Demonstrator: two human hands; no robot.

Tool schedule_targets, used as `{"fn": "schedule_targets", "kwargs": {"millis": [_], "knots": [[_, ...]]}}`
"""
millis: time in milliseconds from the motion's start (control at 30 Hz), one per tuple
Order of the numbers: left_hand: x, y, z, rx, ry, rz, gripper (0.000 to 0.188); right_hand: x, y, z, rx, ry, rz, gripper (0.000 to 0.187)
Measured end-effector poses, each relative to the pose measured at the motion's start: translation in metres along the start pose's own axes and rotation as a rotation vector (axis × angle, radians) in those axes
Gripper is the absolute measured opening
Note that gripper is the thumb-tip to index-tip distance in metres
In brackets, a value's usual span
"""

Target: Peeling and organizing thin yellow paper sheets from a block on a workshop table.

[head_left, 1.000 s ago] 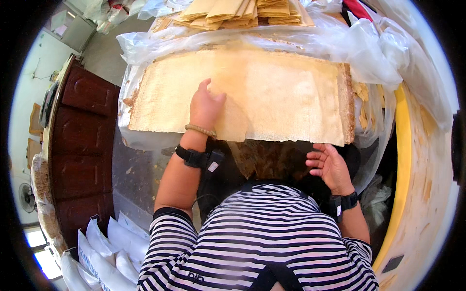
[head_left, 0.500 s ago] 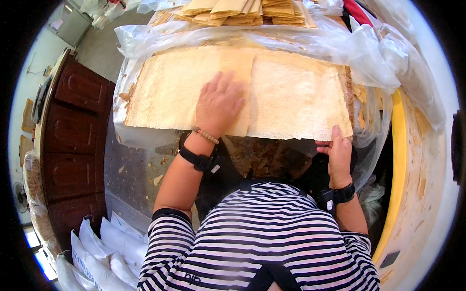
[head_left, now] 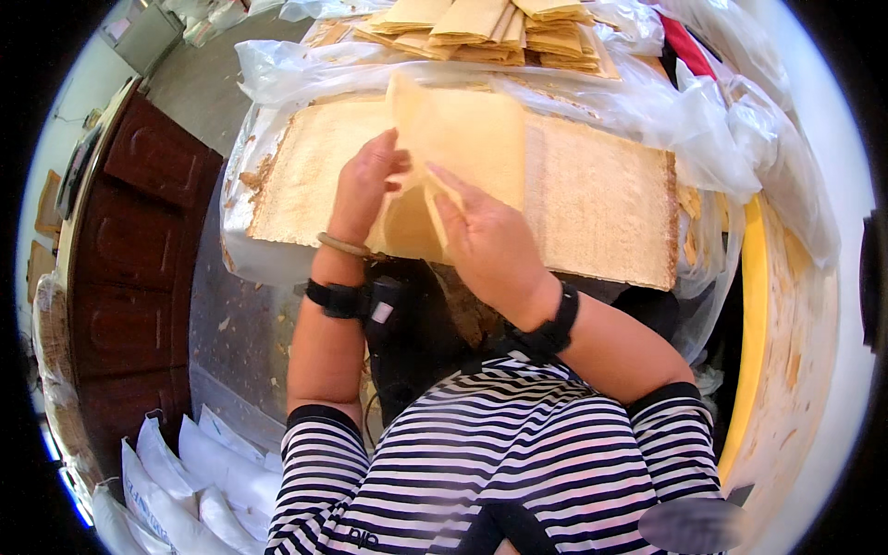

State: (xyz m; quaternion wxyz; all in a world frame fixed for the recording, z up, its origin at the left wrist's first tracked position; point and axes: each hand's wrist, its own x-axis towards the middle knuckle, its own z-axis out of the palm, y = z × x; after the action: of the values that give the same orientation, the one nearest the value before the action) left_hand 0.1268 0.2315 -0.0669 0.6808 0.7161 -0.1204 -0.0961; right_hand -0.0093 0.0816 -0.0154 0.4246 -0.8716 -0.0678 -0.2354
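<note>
A stack of wide, thin, pale-yellow sheets [head_left: 601, 203], seemingly bean curd skin, lies in front of me with ragged brown edges at both ends. Over its middle, a thin yellow sheet [head_left: 476, 129] is partly lifted and folded, its near edge raised. My right hand [head_left: 495, 245] reaches across from the right, pinching the sheet's raised near edge between thumb and forefinger. Just left of the fold is my left hand [head_left: 365, 185], its fingers loosely bent and apart, with nothing visible in them. Its fingertips are close to the sheet's left side.
Folded yellow sheets [head_left: 499, 32] are piled at the back. Clear plastic film [head_left: 684, 120] drapes around the stack. A dark wooden cabinet [head_left: 129, 277] stands left, with white sacks [head_left: 203, 472] below it. A yellow-edged board [head_left: 757, 324] runs along the right.
My right hand has moved from the stack's near right edge to the middle and gripped the sheet. The left hand has come off the surface leftward. The sheet's middle part is now lifted.
</note>
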Motion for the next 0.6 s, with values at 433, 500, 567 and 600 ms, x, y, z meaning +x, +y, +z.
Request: {"fn": "schedule_targets", "kwargs": {"millis": [433, 500, 567, 600], "knots": [[0.019, -0.03, -0.048, 0.521, 0.134, -0.074, 0.059, 0.016, 0.072, -0.028, -0.203, 0.134, 0.46, 0.052], [0.024, -0.035, -0.048, 0.526, 0.134, -0.021, 0.056, 0.024, 0.089, -0.042, -0.247, 0.139, 0.579, 0.048], [0.028, -0.033, -0.051, 0.567, 0.112, -0.046, 0.059, 0.031, 0.087, -0.046, 0.473, -0.2, 1.06, 0.05], [0.03, -0.031, -0.052, 0.611, 0.092, -0.072, 0.062, 0.031, 0.087, -0.042, 0.472, -0.202, 1.055, 0.05]]}}
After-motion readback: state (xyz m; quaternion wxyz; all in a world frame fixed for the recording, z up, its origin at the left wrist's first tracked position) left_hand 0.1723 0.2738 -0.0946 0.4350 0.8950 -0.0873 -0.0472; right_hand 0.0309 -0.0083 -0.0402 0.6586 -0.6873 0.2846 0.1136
